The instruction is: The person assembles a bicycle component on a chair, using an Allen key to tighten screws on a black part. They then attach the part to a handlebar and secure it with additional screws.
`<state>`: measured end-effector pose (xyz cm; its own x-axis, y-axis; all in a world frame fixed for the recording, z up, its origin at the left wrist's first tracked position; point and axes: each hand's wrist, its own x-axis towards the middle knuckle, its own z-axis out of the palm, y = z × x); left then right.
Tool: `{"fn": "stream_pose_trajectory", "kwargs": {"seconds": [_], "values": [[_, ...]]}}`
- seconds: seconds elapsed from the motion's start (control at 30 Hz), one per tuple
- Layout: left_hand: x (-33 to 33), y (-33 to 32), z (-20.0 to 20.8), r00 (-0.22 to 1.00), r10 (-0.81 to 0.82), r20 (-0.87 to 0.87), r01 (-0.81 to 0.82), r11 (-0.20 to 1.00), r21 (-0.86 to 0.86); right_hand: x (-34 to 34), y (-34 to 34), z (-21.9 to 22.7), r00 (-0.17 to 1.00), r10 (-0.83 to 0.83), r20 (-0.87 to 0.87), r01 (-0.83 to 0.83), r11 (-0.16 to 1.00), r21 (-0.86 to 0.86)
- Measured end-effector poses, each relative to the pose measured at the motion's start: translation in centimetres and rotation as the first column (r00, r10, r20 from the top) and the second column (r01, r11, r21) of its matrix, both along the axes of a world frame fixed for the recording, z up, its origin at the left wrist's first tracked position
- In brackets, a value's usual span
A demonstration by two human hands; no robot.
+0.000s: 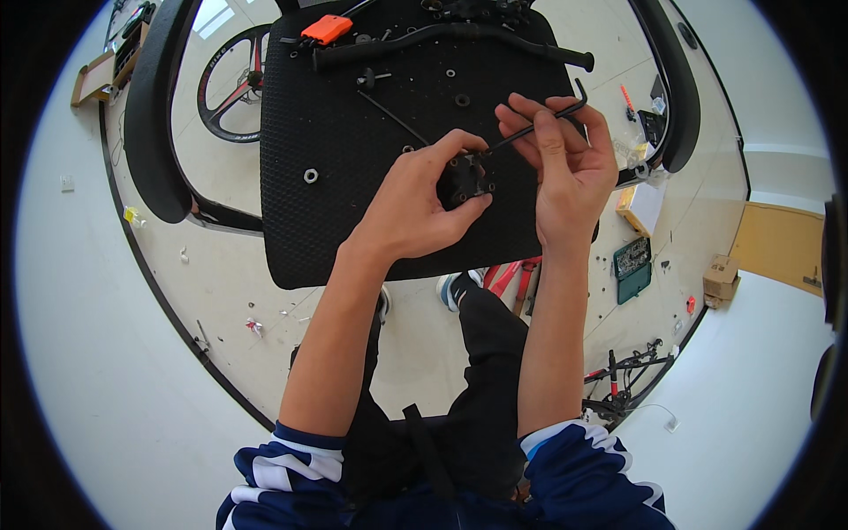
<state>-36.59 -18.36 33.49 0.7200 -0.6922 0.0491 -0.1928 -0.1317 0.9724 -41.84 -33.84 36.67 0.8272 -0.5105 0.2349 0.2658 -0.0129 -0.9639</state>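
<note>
Black metal, blocky part (465, 184) is held over the near half of the textured chair seat (305, 234), pinched between thumb and fingers of the left hand (408, 205). Right hand (570, 177) pinches a dark hex key (526, 132) between thumb and fingers; its bent end points away, its straight end reaches the part's upper right edge. Cannot tell whether the tip is seated. Judgement: push the key fully home, square to the socket, before turning. Brace the part so it does not twist in the fingers; turn slowly, feeling for slip, as a half-seated tip could round the socket. Silver nut (310, 176) lies well apart, to the left.
</note>
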Motion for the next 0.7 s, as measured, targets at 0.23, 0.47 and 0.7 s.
{"fn": "stream_pose_trajectory", "kwargs": {"seconds": [0.23, 0.47, 0.7], "values": [[0.01, -0.18, -0.28, 0.999, 0.031, -0.014, -0.031, 1.000, -0.001, -0.34, -0.42, -0.48, 0.997, -0.066, -0.045, 0.059, 0.989, -0.136], [-0.02, -0.28, -0.22, 0.998, 0.059, -0.013, -0.059, 0.998, 0.012, -0.69, -0.30, -0.32, 0.994, -0.087, -0.064, 0.075, 0.981, -0.182], [-0.01, -0.21, -0.20, 0.999, 0.046, -0.017, -0.046, 0.999, 0.020, -0.62, -0.59, -0.31, 1.000, 0.014, -0.014, -0.015, 0.996, -0.086]]}}
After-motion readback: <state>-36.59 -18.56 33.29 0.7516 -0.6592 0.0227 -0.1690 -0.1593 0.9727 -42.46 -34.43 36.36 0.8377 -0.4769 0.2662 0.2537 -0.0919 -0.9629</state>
